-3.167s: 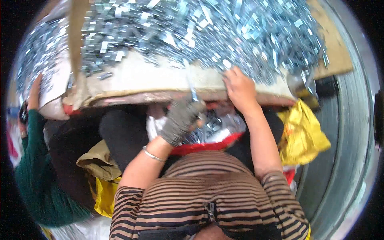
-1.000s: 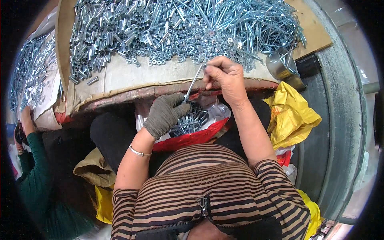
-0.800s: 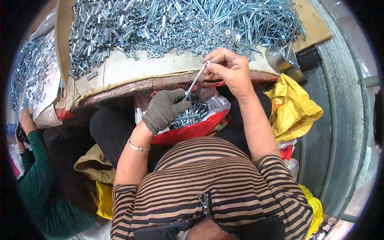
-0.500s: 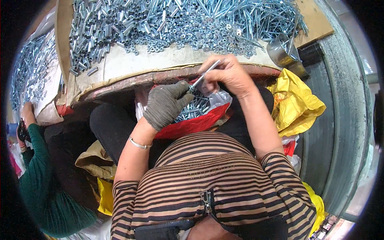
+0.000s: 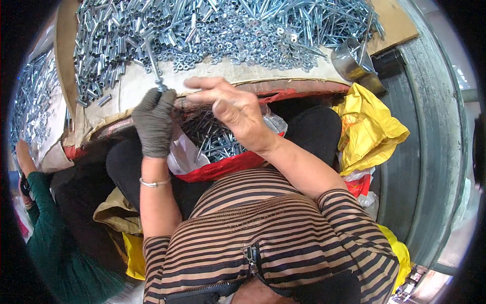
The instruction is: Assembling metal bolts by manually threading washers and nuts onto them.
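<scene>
My left hand (image 5: 154,124), in a grey glove, is pinched shut on a thin metal bolt (image 5: 153,60) that stands up from its fingertips. What look like a nut or washers sit on the bolt's lower end, just above the glove. The bolt's far end overlaps the heap of small parts behind it. My bare right hand (image 5: 235,114) is apart from it, fingers spread and nothing in them. It hovers over a red and clear plastic bag (image 5: 223,167) in my lap. Inside that bag lie many metal bolts (image 5: 217,139), partly hidden by the right hand.
The cloth-covered table (image 5: 195,76) bears heaps of short metal tubes (image 5: 109,48), washers (image 5: 263,45) and long rods (image 5: 329,20). A round metal ring (image 5: 349,63) stands at its right corner, beside a yellow bag (image 5: 372,131). At left, another person's green sleeve (image 5: 45,207) reaches to the table.
My left hand has moved left and up over the table edge, taking the bolt with it. My right hand has let go of the bolt, shifted left and opened its fingers.
</scene>
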A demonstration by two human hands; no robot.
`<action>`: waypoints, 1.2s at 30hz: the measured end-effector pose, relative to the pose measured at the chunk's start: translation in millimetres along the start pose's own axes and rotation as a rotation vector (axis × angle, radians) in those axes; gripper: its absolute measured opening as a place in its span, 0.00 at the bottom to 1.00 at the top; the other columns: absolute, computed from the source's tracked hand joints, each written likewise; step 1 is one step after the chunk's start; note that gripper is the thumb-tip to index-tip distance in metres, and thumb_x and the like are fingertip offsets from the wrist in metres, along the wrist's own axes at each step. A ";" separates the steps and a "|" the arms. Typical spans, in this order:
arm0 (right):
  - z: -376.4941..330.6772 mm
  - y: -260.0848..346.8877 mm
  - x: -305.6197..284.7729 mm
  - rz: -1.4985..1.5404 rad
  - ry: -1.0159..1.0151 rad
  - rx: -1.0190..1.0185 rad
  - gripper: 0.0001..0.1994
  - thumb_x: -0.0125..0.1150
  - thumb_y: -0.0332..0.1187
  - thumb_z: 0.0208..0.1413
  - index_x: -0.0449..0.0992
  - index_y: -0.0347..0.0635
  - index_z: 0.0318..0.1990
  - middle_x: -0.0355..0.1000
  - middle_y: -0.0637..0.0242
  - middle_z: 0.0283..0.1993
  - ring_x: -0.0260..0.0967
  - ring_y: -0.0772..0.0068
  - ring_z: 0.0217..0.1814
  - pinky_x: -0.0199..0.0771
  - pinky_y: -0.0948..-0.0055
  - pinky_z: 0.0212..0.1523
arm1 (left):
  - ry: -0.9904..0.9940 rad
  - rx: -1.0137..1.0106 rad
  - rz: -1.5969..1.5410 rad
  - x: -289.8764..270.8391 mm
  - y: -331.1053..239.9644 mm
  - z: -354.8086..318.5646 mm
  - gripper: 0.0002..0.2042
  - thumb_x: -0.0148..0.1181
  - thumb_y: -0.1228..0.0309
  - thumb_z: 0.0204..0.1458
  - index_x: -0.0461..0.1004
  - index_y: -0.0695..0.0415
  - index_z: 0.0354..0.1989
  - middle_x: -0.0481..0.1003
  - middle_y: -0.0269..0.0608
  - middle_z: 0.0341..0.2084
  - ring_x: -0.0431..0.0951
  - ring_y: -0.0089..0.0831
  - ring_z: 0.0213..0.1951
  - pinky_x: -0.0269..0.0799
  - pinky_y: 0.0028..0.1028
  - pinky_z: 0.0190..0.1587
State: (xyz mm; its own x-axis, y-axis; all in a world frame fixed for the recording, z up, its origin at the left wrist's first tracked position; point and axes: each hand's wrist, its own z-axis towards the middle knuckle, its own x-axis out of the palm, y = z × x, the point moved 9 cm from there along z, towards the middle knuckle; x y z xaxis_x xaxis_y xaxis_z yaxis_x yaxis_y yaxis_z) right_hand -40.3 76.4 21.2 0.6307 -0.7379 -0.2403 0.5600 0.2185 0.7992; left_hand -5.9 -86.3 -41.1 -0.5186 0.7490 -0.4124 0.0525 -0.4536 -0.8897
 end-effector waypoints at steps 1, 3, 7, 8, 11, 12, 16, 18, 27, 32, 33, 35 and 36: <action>-1.1 -9.1 -7.1 0.051 -0.051 0.104 0.29 0.38 0.54 0.63 0.71 0.33 0.51 0.69 0.56 0.54 0.64 0.66 0.57 0.59 0.67 0.60 | -0.001 -0.008 0.003 0.5 -2.0 -3.0 0.08 0.61 0.68 0.49 0.75 0.61 0.29 0.74 0.42 0.18 0.70 0.25 0.22 0.67 0.28 0.28; -4.4 -30.7 -16.6 0.223 -0.158 0.343 0.28 0.38 0.51 0.64 0.69 0.31 0.52 0.68 0.55 0.55 0.63 0.65 0.59 0.58 0.64 0.62 | 0.088 -0.047 0.024 13.6 -25.2 -13.1 0.08 0.63 0.68 0.48 0.76 0.61 0.29 0.75 0.44 0.19 0.70 0.24 0.23 0.68 0.28 0.29; -12.3 -31.6 -37.3 0.172 -0.250 0.400 0.23 0.46 0.50 0.62 0.73 0.34 0.41 0.72 0.63 0.33 0.69 0.76 0.36 0.70 0.75 0.40 | 0.211 0.081 -0.079 52.6 -34.7 -33.0 0.10 0.64 0.67 0.45 0.78 0.61 0.31 0.75 0.50 0.21 0.76 0.40 0.25 0.69 0.33 0.29; -18.2 -40.8 -51.2 0.058 -0.287 0.414 0.21 0.49 0.48 0.61 0.75 0.35 0.35 0.70 0.70 0.26 0.66 0.82 0.28 0.69 0.78 0.33 | 0.277 0.045 -0.094 62.2 -31.4 -33.6 0.10 0.64 0.66 0.45 0.78 0.61 0.31 0.75 0.50 0.21 0.76 0.41 0.25 0.69 0.33 0.29; -22.8 -49.4 -67.5 -0.047 -0.345 0.414 0.20 0.53 0.46 0.59 0.74 0.33 0.29 0.67 0.71 0.17 0.66 0.77 0.22 0.64 0.74 0.24 | 0.282 0.159 0.100 68.2 -42.8 -35.1 0.09 0.63 0.65 0.46 0.78 0.59 0.30 0.74 0.49 0.22 0.76 0.43 0.25 0.68 0.35 0.28; -15.6 -40.4 -64.8 -0.110 -0.357 0.288 0.19 0.54 0.44 0.58 0.74 0.33 0.27 0.67 0.71 0.16 0.65 0.76 0.21 0.64 0.72 0.23 | 0.294 0.197 0.195 70.7 -43.6 -34.0 0.09 0.62 0.64 0.47 0.77 0.57 0.29 0.74 0.48 0.20 0.75 0.45 0.25 0.68 0.36 0.27; -7.8 -45.9 -42.1 -0.031 -0.139 0.358 0.14 0.55 0.39 0.58 0.75 0.38 0.28 0.63 0.76 0.16 0.58 0.85 0.20 0.59 0.81 0.22 | 0.220 0.332 0.149 68.3 -49.8 -42.1 0.08 0.64 0.65 0.45 0.78 0.56 0.29 0.74 0.46 0.21 0.75 0.43 0.23 0.68 0.35 0.26; -5.7 -36.9 -46.0 -0.331 -0.052 0.350 0.18 0.55 0.43 0.55 0.74 0.39 0.21 0.67 0.59 0.16 0.65 0.65 0.19 0.65 0.67 0.25 | 0.171 0.444 0.179 62.5 -59.1 -44.5 0.07 0.64 0.66 0.45 0.78 0.55 0.29 0.74 0.45 0.22 0.75 0.42 0.23 0.69 0.34 0.26; -28.6 5.8 -39.2 0.032 0.159 0.381 0.12 0.57 0.33 0.55 0.69 0.39 0.22 0.62 0.73 0.18 0.57 0.83 0.21 0.58 0.78 0.23 | 0.593 0.171 -0.480 66.4 -76.0 -51.5 0.06 0.64 0.73 0.42 0.75 0.62 0.27 0.72 0.32 0.21 0.69 0.18 0.23 0.63 0.20 0.24; -42.6 8.3 -18.7 0.253 0.243 0.355 0.10 0.57 0.30 0.53 0.68 0.38 0.22 0.61 0.71 0.20 0.57 0.81 0.24 0.57 0.76 0.26 | 0.967 0.050 -0.549 80.3 -69.4 -69.1 0.08 0.65 0.71 0.39 0.72 0.60 0.20 0.69 0.30 0.15 0.67 0.18 0.19 0.61 0.21 0.22; -50.6 -6.0 -16.2 0.268 0.219 0.504 0.11 0.57 0.31 0.53 0.67 0.38 0.22 0.61 0.71 0.20 0.57 0.81 0.24 0.57 0.76 0.25 | 0.925 0.089 -0.421 80.8 -63.1 -63.1 0.07 0.64 0.73 0.38 0.71 0.60 0.20 0.69 0.29 0.15 0.67 0.18 0.19 0.62 0.21 0.23; -54.6 -17.4 -17.9 0.212 0.210 0.558 0.11 0.56 0.31 0.54 0.67 0.38 0.23 0.61 0.72 0.20 0.59 0.82 0.23 0.58 0.77 0.23 | 0.932 -0.020 -0.453 82.4 -56.4 -60.3 0.07 0.64 0.73 0.37 0.71 0.60 0.20 0.69 0.29 0.15 0.67 0.18 0.20 0.63 0.21 0.24; -55.2 -17.7 -19.7 0.208 0.212 0.556 0.11 0.56 0.31 0.54 0.67 0.38 0.23 0.61 0.72 0.20 0.59 0.82 0.23 0.58 0.77 0.23 | 0.938 -0.144 -0.479 85.2 -48.3 -60.7 0.06 0.64 0.74 0.36 0.71 0.59 0.19 0.69 0.29 0.16 0.68 0.19 0.20 0.63 0.20 0.24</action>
State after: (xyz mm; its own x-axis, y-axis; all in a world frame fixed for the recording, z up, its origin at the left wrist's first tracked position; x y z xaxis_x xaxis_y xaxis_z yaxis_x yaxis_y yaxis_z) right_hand -33.0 122.3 -18.7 0.8209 -0.5608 -0.1078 0.0872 -0.0635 0.9942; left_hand -0.8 28.8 -45.2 0.3505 0.9349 0.0551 0.1494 0.0023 -0.9888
